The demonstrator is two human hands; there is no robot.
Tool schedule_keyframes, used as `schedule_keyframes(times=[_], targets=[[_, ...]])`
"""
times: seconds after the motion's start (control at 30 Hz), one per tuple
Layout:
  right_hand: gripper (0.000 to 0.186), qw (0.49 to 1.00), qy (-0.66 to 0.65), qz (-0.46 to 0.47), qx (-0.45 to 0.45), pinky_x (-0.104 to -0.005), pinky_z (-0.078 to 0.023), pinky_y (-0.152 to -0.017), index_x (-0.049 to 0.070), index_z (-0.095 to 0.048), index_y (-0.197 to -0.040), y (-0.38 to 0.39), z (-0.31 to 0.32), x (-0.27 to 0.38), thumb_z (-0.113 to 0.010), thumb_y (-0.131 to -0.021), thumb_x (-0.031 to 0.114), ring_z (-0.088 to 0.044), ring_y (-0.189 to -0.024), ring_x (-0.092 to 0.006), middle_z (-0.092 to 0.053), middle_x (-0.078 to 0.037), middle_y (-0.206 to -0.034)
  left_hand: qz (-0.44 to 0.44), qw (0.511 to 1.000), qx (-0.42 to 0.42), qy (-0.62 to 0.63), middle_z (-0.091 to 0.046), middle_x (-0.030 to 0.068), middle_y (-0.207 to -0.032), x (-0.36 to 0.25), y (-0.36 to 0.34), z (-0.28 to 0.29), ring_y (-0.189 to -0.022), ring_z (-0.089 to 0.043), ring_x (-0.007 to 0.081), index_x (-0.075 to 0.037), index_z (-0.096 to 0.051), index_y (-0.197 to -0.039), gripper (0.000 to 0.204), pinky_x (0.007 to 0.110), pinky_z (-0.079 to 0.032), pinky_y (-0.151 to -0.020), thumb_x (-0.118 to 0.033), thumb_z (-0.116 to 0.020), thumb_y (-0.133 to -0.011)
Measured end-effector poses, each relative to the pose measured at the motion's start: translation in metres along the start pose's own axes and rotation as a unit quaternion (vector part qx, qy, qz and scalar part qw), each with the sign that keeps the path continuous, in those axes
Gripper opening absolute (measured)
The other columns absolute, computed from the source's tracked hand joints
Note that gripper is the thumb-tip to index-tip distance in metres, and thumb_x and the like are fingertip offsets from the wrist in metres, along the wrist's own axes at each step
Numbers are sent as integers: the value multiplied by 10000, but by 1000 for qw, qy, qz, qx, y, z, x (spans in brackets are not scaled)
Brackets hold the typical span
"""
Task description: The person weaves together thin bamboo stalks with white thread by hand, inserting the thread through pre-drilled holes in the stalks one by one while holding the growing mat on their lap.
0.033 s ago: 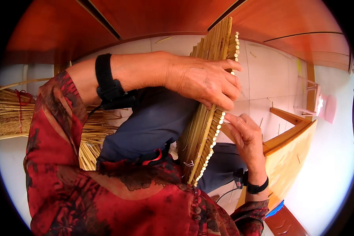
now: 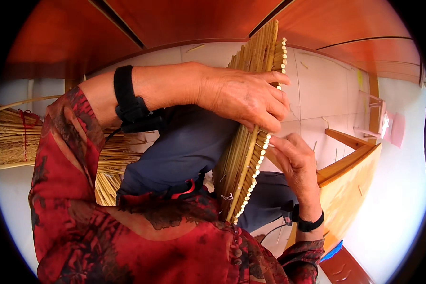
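Across my lap stands a panel of sewn plant stalks, tilted, with its row of pale cut ends facing right. A small tuft of white thread sticks out near its lower end. My left hand is laid over the panel's upper half, fingers curled around its edge and closed on it. At that edge, just below the left fingers, my right hand has thumb and forefinger closed by the cut ends. Whatever those fingertips pinch is hidden.
Bundled stalks tied with red cord lie at the left. A wooden stool lies on its side to the right, near a small pink chair. Red cabinet panels line the far side; stalk scraps litter the tiled floor.
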State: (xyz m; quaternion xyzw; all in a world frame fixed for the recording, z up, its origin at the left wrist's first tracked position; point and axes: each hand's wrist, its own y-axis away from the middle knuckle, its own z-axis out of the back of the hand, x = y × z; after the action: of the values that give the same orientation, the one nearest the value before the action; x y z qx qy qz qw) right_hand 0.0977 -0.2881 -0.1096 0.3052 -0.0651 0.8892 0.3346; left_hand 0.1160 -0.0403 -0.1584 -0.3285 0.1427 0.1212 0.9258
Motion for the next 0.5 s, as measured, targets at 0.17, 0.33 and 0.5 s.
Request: schedule_keyframes(times=[0.17,0.33,0.5], targets=[[208,994,-106,-23,-21,-318,-466,-610,44,-685,-975,1,-16,-1,-711,-780,-24,-566,-686,-231,-568,-93,-761,8,1000,1,2,-564,29,-890,0,-3,-1,-1066,-572,224,-85,-550,-919,105,561,-268,-1086,-101,-594,-825],[192,988,-144,-40,-32,-304,-452,-604,24,-681,-953,1,-22,-2,-704,-776,-46,-555,-667,-219,-563,-96,-742,15,1000,3,1,-553,21,-879,-1,-1,-1,-1066,-570,216,-92,-550,-915,102,549,-261,-1094,-101,-595,-824],[178,983,-180,-33,-27,-290,-434,-604,11,-678,-967,1,-23,-3,-678,-803,-57,-525,-661,-199,-546,-86,-724,18,1000,-5,3,-552,18,-873,-2,0,-3,-1056,-576,214,-94,-551,-911,102,547,-259,-1094,-96,-600,-821]])
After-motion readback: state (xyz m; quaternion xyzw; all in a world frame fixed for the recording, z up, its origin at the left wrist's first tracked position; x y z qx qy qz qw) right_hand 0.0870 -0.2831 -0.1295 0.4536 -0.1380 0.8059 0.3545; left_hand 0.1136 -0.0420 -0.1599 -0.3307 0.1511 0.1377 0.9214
